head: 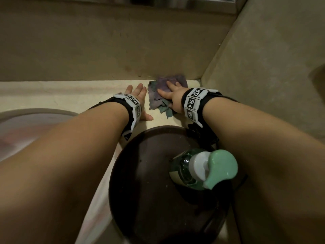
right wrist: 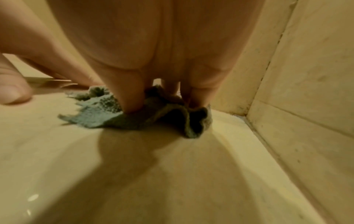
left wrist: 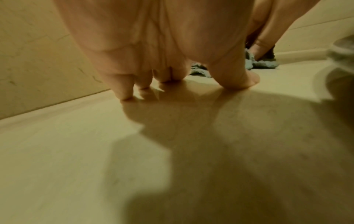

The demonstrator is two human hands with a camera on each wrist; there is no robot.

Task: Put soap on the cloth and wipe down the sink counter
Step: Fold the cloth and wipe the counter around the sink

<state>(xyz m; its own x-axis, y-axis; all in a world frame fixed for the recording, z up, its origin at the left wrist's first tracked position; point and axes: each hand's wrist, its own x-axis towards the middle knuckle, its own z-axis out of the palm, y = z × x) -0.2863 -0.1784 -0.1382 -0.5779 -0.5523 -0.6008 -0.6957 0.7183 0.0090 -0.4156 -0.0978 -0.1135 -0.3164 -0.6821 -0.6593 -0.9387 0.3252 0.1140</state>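
Note:
A crumpled purple and green cloth [head: 156, 97] lies on the cream counter [head: 70, 95], close to the back right corner. My right hand [head: 171, 93] lies on top of it with straight fingers. In the right wrist view the fingertips [right wrist: 132, 106] press down into the cloth [right wrist: 99, 115]. Just left of the cloth, my left hand [head: 139, 101] rests flat on the bare counter and holds nothing. In the left wrist view its fingertips [left wrist: 126, 94] touch the counter [left wrist: 76, 151]. A green pump soap bottle [head: 202, 168] stands nearer to me on a dark round tray [head: 140, 182].
The sink basin [head: 26, 120] curves in at the left. Beige tiled walls close the counter at the back [head: 123, 50] and on the right [head: 263, 67]. The dark tray sits under my right forearm.

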